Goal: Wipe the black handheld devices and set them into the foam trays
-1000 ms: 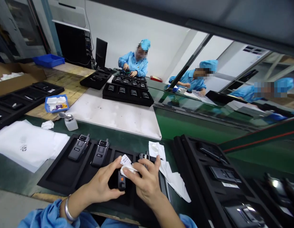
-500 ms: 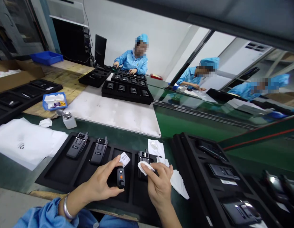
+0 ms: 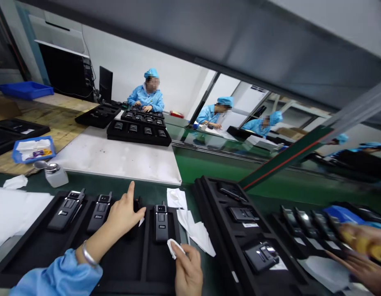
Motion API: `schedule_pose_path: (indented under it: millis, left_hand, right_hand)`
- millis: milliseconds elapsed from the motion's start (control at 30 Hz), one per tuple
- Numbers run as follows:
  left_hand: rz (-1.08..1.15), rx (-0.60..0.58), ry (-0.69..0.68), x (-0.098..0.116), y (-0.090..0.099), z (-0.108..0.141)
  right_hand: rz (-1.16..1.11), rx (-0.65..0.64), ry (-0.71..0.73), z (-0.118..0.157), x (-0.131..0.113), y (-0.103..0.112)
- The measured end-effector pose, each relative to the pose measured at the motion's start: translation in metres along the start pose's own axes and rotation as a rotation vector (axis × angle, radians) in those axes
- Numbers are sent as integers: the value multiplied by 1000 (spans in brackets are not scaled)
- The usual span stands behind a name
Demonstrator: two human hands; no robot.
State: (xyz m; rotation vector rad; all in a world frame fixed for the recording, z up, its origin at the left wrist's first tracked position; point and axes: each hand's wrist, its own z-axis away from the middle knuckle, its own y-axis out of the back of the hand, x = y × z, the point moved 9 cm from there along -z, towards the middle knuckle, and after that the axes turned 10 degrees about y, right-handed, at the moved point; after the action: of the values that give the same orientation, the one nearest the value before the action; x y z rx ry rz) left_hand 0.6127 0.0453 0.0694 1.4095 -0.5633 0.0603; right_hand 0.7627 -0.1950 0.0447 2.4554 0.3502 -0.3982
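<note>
My left hand point(image 3: 124, 216) is over a compartment of the black foam tray point(image 3: 124, 269), its index finger stretched forward and thumb out to the side. Between them shows the dark top of a two-way radio point(image 3: 136, 204); the palm hides most of its body. A corner of white label point(image 3: 141, 221) peeks out by the thumb. Pinched in my right hand point(image 3: 188, 269) is a folded white wipe point(image 3: 172, 249), just below another two-way radio point(image 3: 161, 224) lying in the right compartment. Two more radios, one at the far left point(image 3: 66, 211) and one beside my left hand point(image 3: 99, 213), lie in the tray.
Crumpled white wipes point(image 3: 196, 234) lie right of the tray. Stacked foam trays with radios point(image 3: 239, 242) stand farther right, near another person's blurred hand point(image 3: 363, 246). A pump bottle point(image 3: 56, 176) and blue bin point(image 3: 16, 156) are at left. Co-workers in blue sit beyond.
My left hand has brought its radio down into the tray. My right hand, with the wipe, has drawn back from the right-hand radio. The view has turned right.
</note>
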Motion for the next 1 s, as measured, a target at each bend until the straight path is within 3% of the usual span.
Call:
schedule_pose_path:
  millis: [133,267,433,533,700,867,1000]
  left_hand:
    - [-206,-19,5,22,-7,-23]
    - [-253,63,-72,55,-7,-7]
    - [-208,-81,-149,110,-47,14]
    - [-182,-98,-109,123,-59,10]
    - [-77,-134,-160,116,-50,24]
    - [421,-169,-454,92,-34,79]
    - [600,-92,-647,71,-25,116]
  right_hand:
    - [-7,53,6,9,6,-3]
    - [-58,125,-66,15,16,-2]
    - [-115,135,-77,17,17,-6]
    - [-123,172,-106,18,17,-5]
    - [-161,266,-162,23,24,11]
    - [-175,247,-176,14,33,50]
    - [-138,155,-51,-18,13,70]
